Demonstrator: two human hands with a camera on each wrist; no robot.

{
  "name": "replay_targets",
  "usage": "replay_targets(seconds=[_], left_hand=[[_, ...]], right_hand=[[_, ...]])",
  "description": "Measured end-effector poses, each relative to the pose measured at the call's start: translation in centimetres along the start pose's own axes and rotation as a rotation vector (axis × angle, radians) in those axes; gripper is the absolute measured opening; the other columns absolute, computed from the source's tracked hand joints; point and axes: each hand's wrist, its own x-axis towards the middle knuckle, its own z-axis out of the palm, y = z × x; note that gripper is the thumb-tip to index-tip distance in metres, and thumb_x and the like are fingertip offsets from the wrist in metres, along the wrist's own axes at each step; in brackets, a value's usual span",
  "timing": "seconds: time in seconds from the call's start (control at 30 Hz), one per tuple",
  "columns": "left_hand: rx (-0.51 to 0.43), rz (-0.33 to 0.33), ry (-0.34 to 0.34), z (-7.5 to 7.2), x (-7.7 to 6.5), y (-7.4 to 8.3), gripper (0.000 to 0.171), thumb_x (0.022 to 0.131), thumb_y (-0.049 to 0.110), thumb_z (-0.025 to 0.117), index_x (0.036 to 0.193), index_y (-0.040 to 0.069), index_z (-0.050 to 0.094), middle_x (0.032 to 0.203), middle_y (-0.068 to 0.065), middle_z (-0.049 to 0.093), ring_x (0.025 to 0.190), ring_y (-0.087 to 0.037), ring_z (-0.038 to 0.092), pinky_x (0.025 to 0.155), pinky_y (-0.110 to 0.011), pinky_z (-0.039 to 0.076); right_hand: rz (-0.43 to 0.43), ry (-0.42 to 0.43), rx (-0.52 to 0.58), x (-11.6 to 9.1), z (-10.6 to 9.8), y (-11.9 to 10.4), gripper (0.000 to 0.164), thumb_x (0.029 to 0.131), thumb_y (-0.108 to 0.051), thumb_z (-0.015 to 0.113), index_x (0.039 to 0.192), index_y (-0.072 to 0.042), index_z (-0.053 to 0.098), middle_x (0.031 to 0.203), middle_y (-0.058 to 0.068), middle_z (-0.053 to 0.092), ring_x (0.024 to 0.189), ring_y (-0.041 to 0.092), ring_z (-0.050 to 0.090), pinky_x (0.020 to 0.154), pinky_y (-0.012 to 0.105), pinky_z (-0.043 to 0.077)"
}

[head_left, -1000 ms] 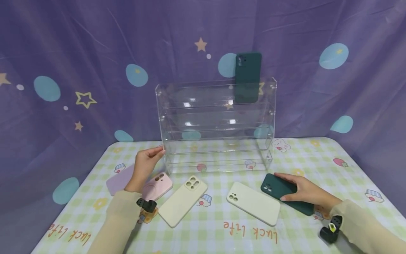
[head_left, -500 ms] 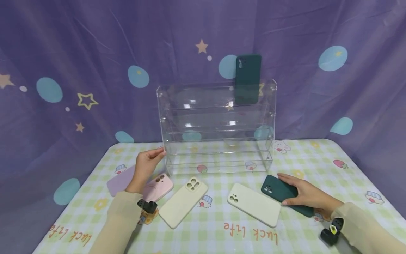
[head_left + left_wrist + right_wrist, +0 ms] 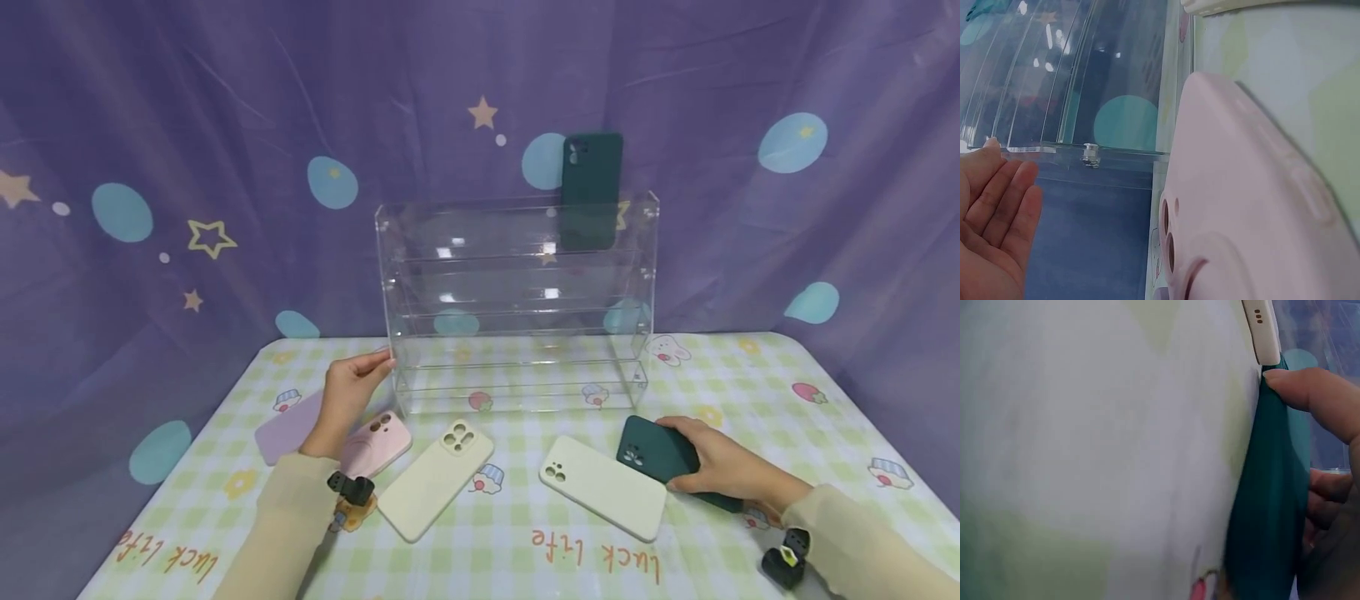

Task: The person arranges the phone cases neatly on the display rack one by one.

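A clear acrylic display rack (image 3: 517, 365) with several tiers stands on the table. My left hand (image 3: 352, 392) pinches its left side edge, the thumb touching it in the left wrist view. On the rack's top tier a dark green phone case (image 3: 592, 171) leans upright. My right hand (image 3: 716, 458) grips another dark green phone case (image 3: 652, 450) by its long edges, thumb on the near side and fingers on the far side. It lies beside a white phone case (image 3: 603, 489). A pink phone case (image 3: 1229, 169) looms close in the left wrist view.
A cream phone case (image 3: 435, 483) lies front of centre. The pink case (image 3: 378, 442) and a lilac phone case (image 3: 288, 429) lie by my left forearm, partly covered. A checked cloth (image 3: 465, 575) covers the table, and a purple curtain (image 3: 420, 75) hangs behind.
The right thumb has shifted to the near edge of the green case, by the white case. The view has shifted slightly. My left hand stays at the rack's side.
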Motion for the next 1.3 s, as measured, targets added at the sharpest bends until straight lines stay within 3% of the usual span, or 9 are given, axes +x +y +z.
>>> replay_targets(seconds=[0.17, 0.33, 0.43, 0.53, 0.77, 0.93, 1.03, 1.1, 1.3], left_hand=[[-0.038, -0.009, -0.008, 0.0, -0.2, 1.1, 0.027, 0.087, 0.012, 0.068, 0.108, -0.005, 0.067, 0.108, -0.021, 0.065, 0.079, 0.007, 0.062, 0.072, -0.010, 0.049], [-0.034, -0.004, -0.020, 0.0, -1.0, 3.3, 0.025, 0.087, 0.004, 0.066, 0.108, -0.010, 0.065, 0.106, -0.025, 0.064, 0.078, 0.003, 0.063, 0.070, -0.011, 0.050], [-0.018, -0.010, -0.024, -0.1, -1.3, 3.9, 0.025, 0.088, 0.004, 0.065, 0.109, -0.010, 0.064, 0.105, -0.026, 0.065, 0.077, 0.002, 0.063, 0.070, -0.011, 0.050], [-0.013, -0.018, -0.022, -0.1, -1.4, 4.2, 0.025, 0.088, 0.004, 0.065, 0.109, -0.010, 0.064, 0.105, -0.025, 0.065, 0.077, 0.000, 0.064, 0.069, -0.012, 0.050], [0.000, -0.018, -0.004, -0.2, -1.3, 4.2, 0.025, 0.089, 0.005, 0.065, 0.109, -0.010, 0.065, 0.102, -0.026, 0.066, 0.081, -0.016, 0.067, 0.068, -0.012, 0.050], [-0.003, -0.028, -0.005, -0.2, -1.4, 4.2, 0.025, 0.089, 0.005, 0.065, 0.109, -0.009, 0.065, 0.103, -0.026, 0.066, 0.078, -0.008, 0.066, 0.067, -0.012, 0.050], [-0.002, -0.032, -0.002, -0.2, -1.5, 4.3, 0.025, 0.089, 0.006, 0.065, 0.109, -0.009, 0.065, 0.104, -0.026, 0.065, 0.075, -0.002, 0.064, 0.067, -0.011, 0.050], [-0.006, -0.033, 0.002, -0.2, -1.6, 4.2, 0.025, 0.089, 0.005, 0.065, 0.108, -0.009, 0.065, 0.103, -0.026, 0.066, 0.077, -0.010, 0.067, 0.067, -0.012, 0.050], [-0.026, -0.043, 0.018, 0.1, -0.3, 1.0, 0.026, 0.088, 0.011, 0.068, 0.108, -0.004, 0.067, 0.104, -0.022, 0.067, 0.079, -0.015, 0.068, 0.066, -0.012, 0.050]], right_hand=[[0.026, 0.066, 0.042, -0.2, -0.3, -0.3, 0.085, 0.072, -0.041, 0.080, 0.135, 0.003, 0.042, 0.132, 0.023, 0.048, 0.116, 0.040, 0.048, 0.089, 0.054, 0.043], [0.015, 0.115, 0.015, -0.5, -1.2, -0.4, 0.057, 0.086, -0.032, 0.069, 0.128, 0.000, 0.051, 0.122, 0.016, 0.056, 0.105, 0.030, 0.053, 0.081, 0.044, 0.047], [-0.005, 0.105, 0.014, -0.3, -2.0, -0.4, 0.037, 0.093, -0.024, 0.061, 0.123, -0.002, 0.056, 0.113, 0.011, 0.061, 0.095, 0.018, 0.056, 0.074, 0.034, 0.049], [-0.013, 0.057, 0.093, -0.1, -3.1, -0.7, 0.029, 0.096, -0.018, 0.057, 0.118, 0.000, 0.057, 0.105, 0.009, 0.063, 0.086, 0.008, 0.056, 0.068, 0.027, 0.049], [0.018, -0.103, 0.318, 0.2, -4.9, -1.8, 0.027, 0.096, -0.014, 0.055, 0.114, 0.007, 0.055, 0.096, 0.010, 0.062, 0.081, 0.007, 0.058, 0.069, 0.025, 0.051], [-0.025, -0.142, 0.365, 0.5, -6.0, -3.3, 0.023, 0.094, -0.010, 0.057, 0.108, 0.009, 0.054, 0.090, 0.006, 0.062, 0.079, 0.007, 0.058, 0.068, 0.024, 0.052], [-0.050, -0.125, 0.362, 0.9, -7.0, -4.7, 0.022, 0.093, -0.007, 0.058, 0.107, 0.009, 0.054, 0.089, 0.004, 0.062, 0.079, 0.006, 0.059, 0.068, 0.023, 0.052], [-0.044, -0.094, 0.360, 1.3, -7.8, -5.9, 0.023, 0.092, -0.007, 0.059, 0.107, 0.010, 0.053, 0.088, 0.003, 0.061, 0.079, 0.007, 0.059, 0.069, 0.023, 0.053], [0.085, 0.073, 0.430, 3.7, -10.0, -9.6, 0.030, 0.090, -0.013, 0.064, 0.110, 0.006, 0.052, 0.088, 0.001, 0.061, 0.081, 0.010, 0.061, 0.072, 0.027, 0.054]])
